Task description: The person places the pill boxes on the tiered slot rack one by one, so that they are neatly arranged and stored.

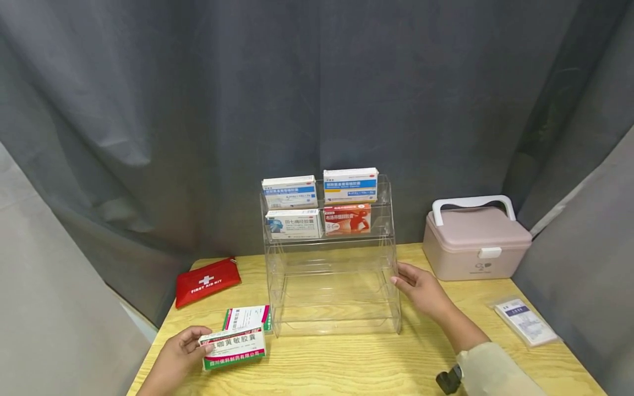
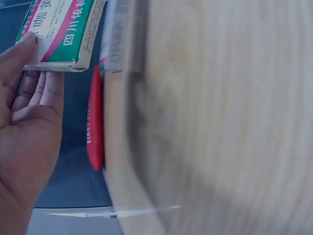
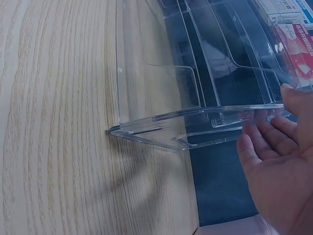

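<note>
My left hand point(image 1: 180, 355) holds a white, green and magenta medicine box point(image 1: 235, 350) by its left end, thumb on the printed front and fingers behind. A similar box point(image 1: 247, 314) lies on the table just beyond it. In the middle stands a clear plastic tiered display rack point(image 1: 337, 327). At its right side panel, my right hand point(image 1: 421, 289) holds the edge, the thumb toward the front and the fingers along the outer side. The right wrist view shows the fingertips point(image 3: 250, 128) right at the panel.
Two blue-and-white boxes point(image 1: 350, 186) fill the rack's top tier, above a white box point(image 1: 293, 224) and a red box point(image 1: 348, 220). A red first aid pouch point(image 1: 208, 281) lies left, a pink case point(image 1: 477, 242) with a white handle stands right, and a bagged white pack point(image 1: 526, 322) lies before it.
</note>
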A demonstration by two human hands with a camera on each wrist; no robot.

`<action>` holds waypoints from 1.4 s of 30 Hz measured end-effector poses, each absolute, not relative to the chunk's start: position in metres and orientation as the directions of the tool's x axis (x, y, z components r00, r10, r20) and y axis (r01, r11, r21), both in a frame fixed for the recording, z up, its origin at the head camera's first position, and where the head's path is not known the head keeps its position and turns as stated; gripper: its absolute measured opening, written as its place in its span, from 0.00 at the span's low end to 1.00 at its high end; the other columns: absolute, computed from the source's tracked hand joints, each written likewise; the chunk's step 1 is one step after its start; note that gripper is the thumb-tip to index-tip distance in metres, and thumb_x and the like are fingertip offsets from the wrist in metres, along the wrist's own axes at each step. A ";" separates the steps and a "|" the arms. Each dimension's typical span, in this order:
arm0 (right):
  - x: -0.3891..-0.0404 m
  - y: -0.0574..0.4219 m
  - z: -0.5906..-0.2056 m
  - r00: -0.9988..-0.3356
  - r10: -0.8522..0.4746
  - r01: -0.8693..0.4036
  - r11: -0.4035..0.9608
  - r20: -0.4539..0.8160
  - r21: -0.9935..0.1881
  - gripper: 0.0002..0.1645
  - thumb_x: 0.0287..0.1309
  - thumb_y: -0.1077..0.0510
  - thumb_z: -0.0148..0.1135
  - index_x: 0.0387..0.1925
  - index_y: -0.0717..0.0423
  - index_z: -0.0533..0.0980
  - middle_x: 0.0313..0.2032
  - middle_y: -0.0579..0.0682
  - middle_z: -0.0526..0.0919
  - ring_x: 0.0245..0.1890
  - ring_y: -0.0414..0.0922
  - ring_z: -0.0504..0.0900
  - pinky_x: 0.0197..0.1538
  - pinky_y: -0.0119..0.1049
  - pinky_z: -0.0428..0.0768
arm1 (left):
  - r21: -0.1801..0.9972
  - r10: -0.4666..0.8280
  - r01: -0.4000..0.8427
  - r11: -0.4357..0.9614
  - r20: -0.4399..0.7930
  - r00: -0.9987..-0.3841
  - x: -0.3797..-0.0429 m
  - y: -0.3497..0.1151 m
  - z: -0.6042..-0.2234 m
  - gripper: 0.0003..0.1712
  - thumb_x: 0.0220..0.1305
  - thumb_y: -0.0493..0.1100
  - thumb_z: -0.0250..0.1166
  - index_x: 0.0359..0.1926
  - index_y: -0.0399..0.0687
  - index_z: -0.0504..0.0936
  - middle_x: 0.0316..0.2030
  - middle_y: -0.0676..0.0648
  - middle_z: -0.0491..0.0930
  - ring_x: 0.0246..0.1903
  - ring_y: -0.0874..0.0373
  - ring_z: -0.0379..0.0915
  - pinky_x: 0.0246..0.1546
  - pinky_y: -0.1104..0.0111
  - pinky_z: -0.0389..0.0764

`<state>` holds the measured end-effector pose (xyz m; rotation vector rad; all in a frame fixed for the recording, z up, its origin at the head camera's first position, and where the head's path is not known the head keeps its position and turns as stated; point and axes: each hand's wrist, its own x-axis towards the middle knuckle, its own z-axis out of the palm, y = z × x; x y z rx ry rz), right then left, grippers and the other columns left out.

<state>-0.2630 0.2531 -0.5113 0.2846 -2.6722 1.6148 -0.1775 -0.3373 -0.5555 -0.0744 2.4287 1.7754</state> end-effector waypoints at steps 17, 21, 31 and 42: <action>-0.265 0.252 -0.513 -0.986 -0.139 -0.144 0.479 0.087 -0.866 0.37 0.83 0.55 0.60 0.79 0.74 0.63 0.75 0.74 0.70 0.73 0.69 0.76 0.73 0.56 0.78 | 0.950 0.017 0.310 -0.042 0.311 -0.950 -0.205 -0.251 -0.451 0.16 0.69 0.23 0.70 0.54 0.39 0.82 0.45 0.56 0.89 0.43 0.64 0.85 0.47 0.75 0.89; -0.265 0.252 -0.515 -0.987 -0.136 -0.137 0.475 0.081 -0.869 0.38 0.83 0.53 0.60 0.79 0.73 0.63 0.75 0.73 0.70 0.74 0.68 0.76 0.74 0.56 0.78 | 0.949 0.015 0.309 0.055 0.309 -0.951 -0.223 -0.223 -0.433 0.17 0.69 0.27 0.72 0.56 0.33 0.80 0.44 0.56 0.90 0.42 0.63 0.85 0.46 0.74 0.89; -0.264 0.256 -0.515 -0.988 -0.129 -0.137 0.467 0.086 -0.874 0.38 0.83 0.53 0.60 0.80 0.72 0.63 0.75 0.72 0.71 0.74 0.68 0.76 0.74 0.57 0.78 | 0.945 0.044 0.305 0.122 0.302 -0.952 -0.271 -0.143 -0.409 0.18 0.70 0.29 0.73 0.58 0.38 0.84 0.49 0.43 0.89 0.41 0.62 0.82 0.42 0.75 0.86; -0.263 0.252 -0.516 -0.985 -0.127 -0.160 0.446 0.114 -0.881 0.36 0.82 0.56 0.61 0.78 0.74 0.64 0.74 0.74 0.72 0.73 0.68 0.77 0.72 0.53 0.81 | 0.939 0.090 0.295 0.178 0.283 -0.955 -0.302 -0.086 -0.424 0.14 0.71 0.31 0.73 0.54 0.41 0.86 0.51 0.39 0.91 0.47 0.56 0.87 0.43 0.73 0.88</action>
